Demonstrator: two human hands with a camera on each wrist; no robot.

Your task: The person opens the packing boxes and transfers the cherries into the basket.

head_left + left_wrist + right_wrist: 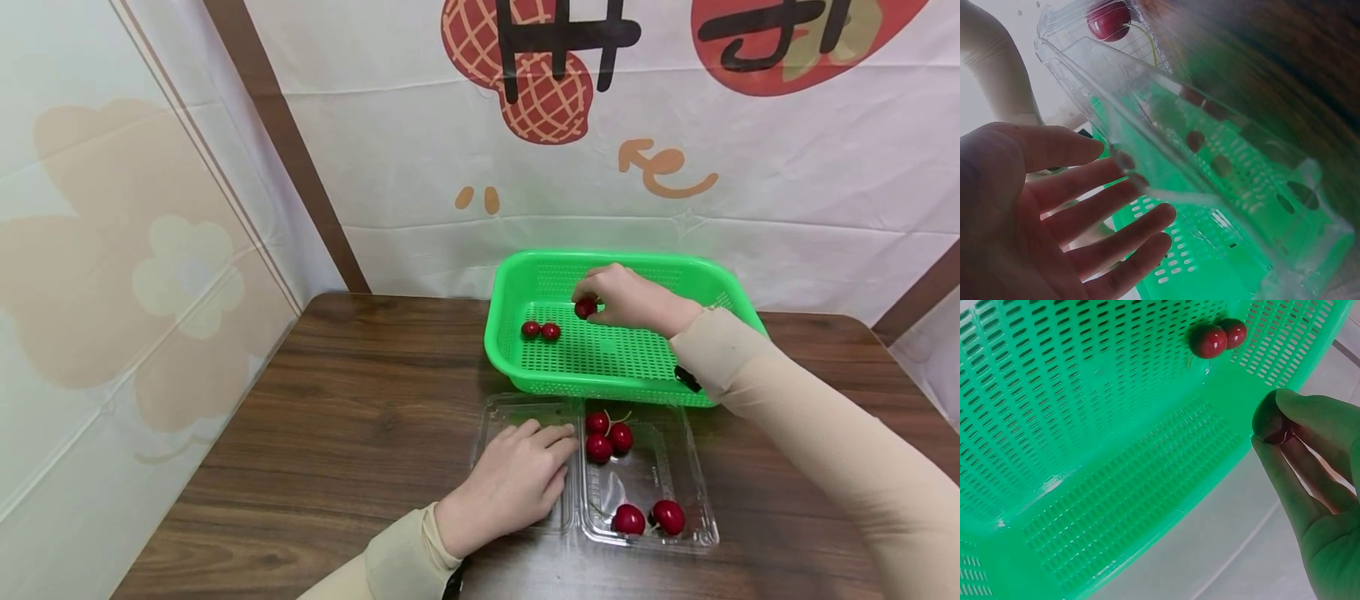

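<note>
Over the green plastic basket, my right hand pinches a dark red cherry between thumb and fingertips. Two more cherries lie side by side on the basket's perforated floor, toward its left end in the head view. In front stands an open clear plastic clamshell box; a cluster of three cherries with stems sits at its back and two others near its front. My left hand rests over the box's lid half, fingers extended, fingertips by the hinge side.
The dark wood table carries everything, with the basket near its back edge. Behind it hangs a white printed cloth. Another pale panel with a flower print stands along the left side.
</note>
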